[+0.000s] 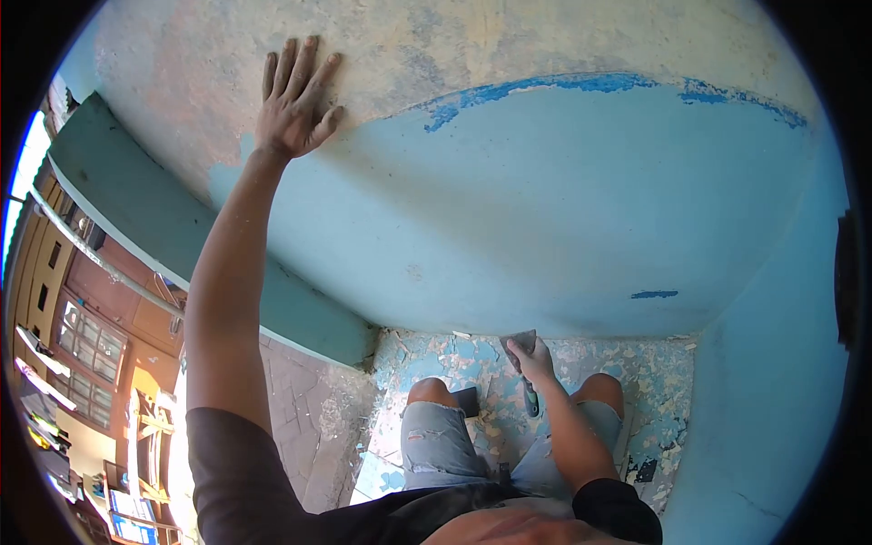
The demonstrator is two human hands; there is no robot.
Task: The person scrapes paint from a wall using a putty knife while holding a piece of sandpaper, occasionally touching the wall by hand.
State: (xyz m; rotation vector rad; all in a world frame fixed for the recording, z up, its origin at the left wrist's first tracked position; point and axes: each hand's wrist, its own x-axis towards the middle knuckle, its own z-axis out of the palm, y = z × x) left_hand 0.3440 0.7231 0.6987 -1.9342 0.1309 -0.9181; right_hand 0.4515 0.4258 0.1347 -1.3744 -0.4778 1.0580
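Observation:
My left hand (298, 107) lies flat on the wall with its fingers spread, where bare, scraped plaster (400, 59) meets the light blue paint (554, 195). Grey dust coats its fingers. Low in front of my knees, my right hand (538, 363) is closed round a paint scraper (530, 398). The scraper's flat blade points up towards the foot of the wall, and its dark handle hangs below my hand. A ragged strip of darker blue paint (563, 84) runs along the border between plaster and paint.
Paint flakes (654, 381) litter the floor around my legs. A dark block-like object (467, 401) is beside my knee. A green-blue ledge (136, 168) edges the left side, with paving (304, 418) beyond it. Another blue wall (754, 391) stands close on my right.

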